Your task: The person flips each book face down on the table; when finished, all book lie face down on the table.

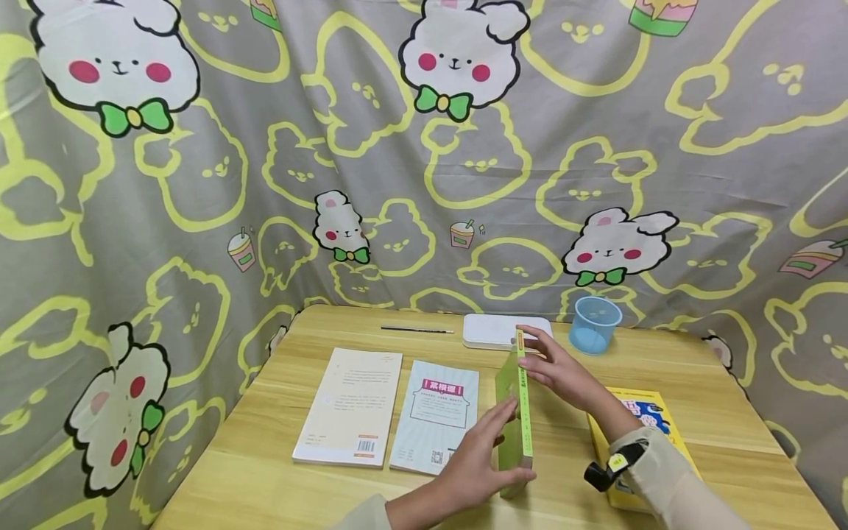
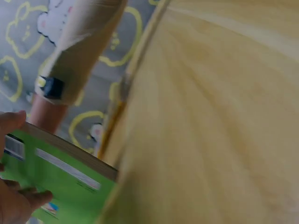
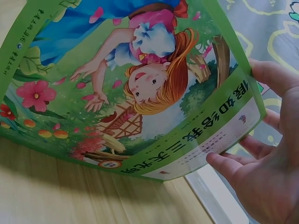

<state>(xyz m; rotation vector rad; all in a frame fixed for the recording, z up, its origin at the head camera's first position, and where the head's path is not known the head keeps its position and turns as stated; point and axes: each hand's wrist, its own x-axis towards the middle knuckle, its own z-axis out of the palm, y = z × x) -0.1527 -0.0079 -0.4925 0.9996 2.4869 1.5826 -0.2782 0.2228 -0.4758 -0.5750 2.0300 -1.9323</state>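
Observation:
A green book [image 1: 523,412] stands on edge above the table in the head view, its spine turned up toward me. My left hand [image 1: 473,464] grips its near end, thumb at the end and fingers against the back cover. At the far end, my right hand [image 1: 559,372] holds the book between thumb and fingers. The left wrist view shows the green back cover [image 2: 70,182] with a barcode. On the front cover [image 3: 149,84] in the right wrist view is a drawn girl among flowers. Whether the lower edge touches the table is unclear.
Left of the green book lie a pale blue book [image 1: 433,412] and a cream book [image 1: 351,405]. A yellow book [image 1: 652,405] sits partly under my right forearm. Along the back are a pencil [image 1: 417,330], a white case [image 1: 490,331] and a blue cup [image 1: 595,327].

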